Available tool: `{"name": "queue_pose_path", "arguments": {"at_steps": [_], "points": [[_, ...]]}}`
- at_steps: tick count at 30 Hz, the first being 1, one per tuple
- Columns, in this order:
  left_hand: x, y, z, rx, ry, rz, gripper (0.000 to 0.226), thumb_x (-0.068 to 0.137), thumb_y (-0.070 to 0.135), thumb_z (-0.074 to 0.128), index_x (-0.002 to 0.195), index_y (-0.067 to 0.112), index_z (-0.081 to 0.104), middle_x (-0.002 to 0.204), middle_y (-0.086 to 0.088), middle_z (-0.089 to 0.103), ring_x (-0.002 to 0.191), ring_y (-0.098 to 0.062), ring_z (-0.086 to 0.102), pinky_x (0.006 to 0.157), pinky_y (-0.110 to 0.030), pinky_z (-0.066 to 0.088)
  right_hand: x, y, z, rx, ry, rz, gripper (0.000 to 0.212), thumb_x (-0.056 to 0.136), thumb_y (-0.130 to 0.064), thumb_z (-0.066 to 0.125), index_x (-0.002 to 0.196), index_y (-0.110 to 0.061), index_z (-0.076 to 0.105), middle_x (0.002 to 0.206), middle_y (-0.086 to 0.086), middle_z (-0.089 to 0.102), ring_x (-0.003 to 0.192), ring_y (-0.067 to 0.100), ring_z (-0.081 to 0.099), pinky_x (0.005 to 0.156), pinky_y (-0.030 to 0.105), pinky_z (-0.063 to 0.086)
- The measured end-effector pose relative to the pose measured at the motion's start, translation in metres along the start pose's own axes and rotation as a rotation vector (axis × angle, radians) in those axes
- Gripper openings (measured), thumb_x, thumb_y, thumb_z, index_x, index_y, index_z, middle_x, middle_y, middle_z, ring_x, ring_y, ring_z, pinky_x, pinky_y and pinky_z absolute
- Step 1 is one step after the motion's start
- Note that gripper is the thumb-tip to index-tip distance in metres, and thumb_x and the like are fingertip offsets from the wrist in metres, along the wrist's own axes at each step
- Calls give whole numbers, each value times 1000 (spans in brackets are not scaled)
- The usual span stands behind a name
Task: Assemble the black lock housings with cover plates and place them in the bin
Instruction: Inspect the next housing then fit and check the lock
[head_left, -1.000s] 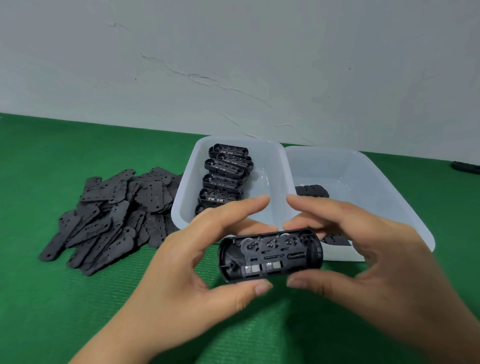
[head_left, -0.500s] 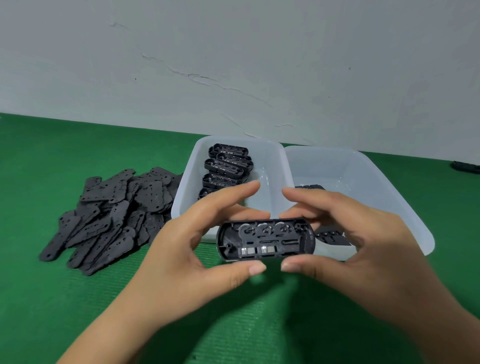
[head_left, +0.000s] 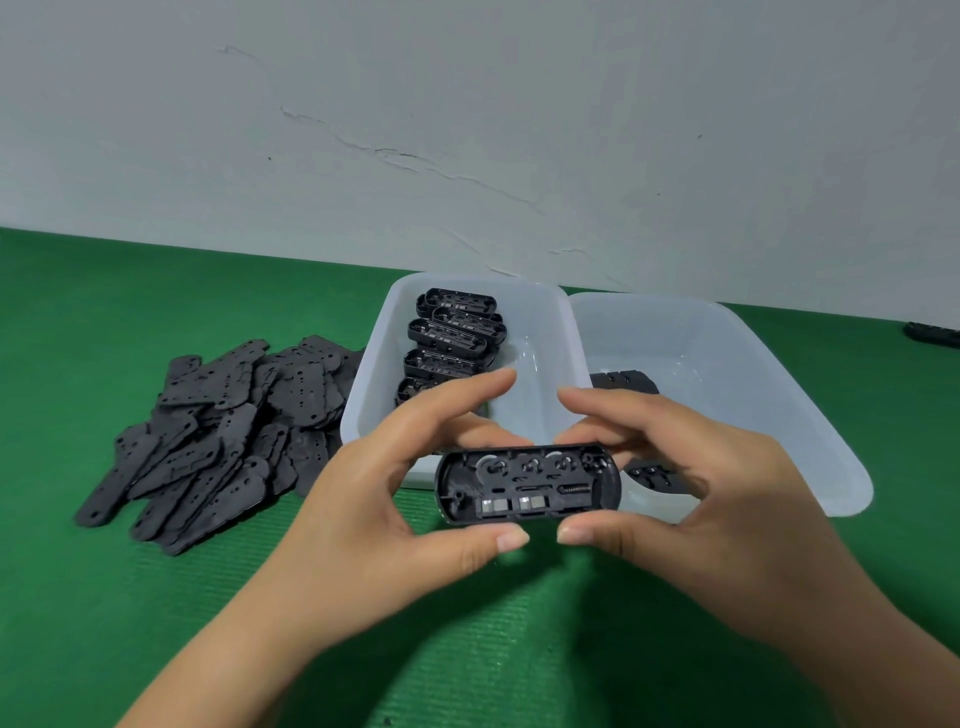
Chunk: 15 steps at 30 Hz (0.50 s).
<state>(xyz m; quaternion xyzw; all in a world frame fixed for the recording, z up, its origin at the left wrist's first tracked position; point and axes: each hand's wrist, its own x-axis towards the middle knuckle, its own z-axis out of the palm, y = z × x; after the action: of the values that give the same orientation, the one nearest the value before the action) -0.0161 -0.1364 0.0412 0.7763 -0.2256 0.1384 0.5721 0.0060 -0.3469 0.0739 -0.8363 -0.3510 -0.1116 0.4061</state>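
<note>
Lock housing (head_left: 527, 483), black and oblong with rounded ends, is held above the green surface (head_left: 104, 597) just in front of two translucent white bins. Its open face shows three round recesses in a row, a small coil spring at the right and pale metal squares along the lower edge. The left hand (head_left: 384, 499) and right hand (head_left: 691, 499) pinch it between thumbs below and fingers above. More housings (head_left: 454, 338) lie stacked in the left bin (head_left: 545, 322); the right bin (head_left: 779, 405) holds a few dark parts. Cover plates (head_left: 218, 436) are heaped at the surface's left.
</note>
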Motion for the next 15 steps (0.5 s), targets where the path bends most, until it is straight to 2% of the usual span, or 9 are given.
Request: {"name": "queue_pose_path", "arguments": {"at_steps": [7, 11, 15], "points": [[0, 0, 1, -4, 17, -4, 74, 67, 29, 78, 134, 35, 46, 108, 12, 67, 109, -11, 61, 93, -19, 44, -1, 0, -1, -31, 3, -8, 60, 67, -51, 67, 123, -38, 50, 103, -25, 64, 95, -2, 61, 82, 12, 47], [0, 1, 2, -5, 5, -11, 75, 68, 29, 78, 135, 34, 45, 114, 12, 68, 116, -12, 59, 96, -19, 42, 0, -2, -3, -50, 1, -11, 61, 66, -52, 66, 124, -40, 50, 103, -26, 64, 94, -1, 61, 81, 16, 49], [0, 0, 2, -20, 28, -14, 74, 67, 28, 79, 133, 36, 47, 109, 8, 68, 109, -15, 62, 92, -24, 47, 1, -2, -3, -50, 7, -16, 61, 66, -51, 67, 123, -38, 48, 102, -25, 64, 94, -1, 62, 81, 19, 49]]}}
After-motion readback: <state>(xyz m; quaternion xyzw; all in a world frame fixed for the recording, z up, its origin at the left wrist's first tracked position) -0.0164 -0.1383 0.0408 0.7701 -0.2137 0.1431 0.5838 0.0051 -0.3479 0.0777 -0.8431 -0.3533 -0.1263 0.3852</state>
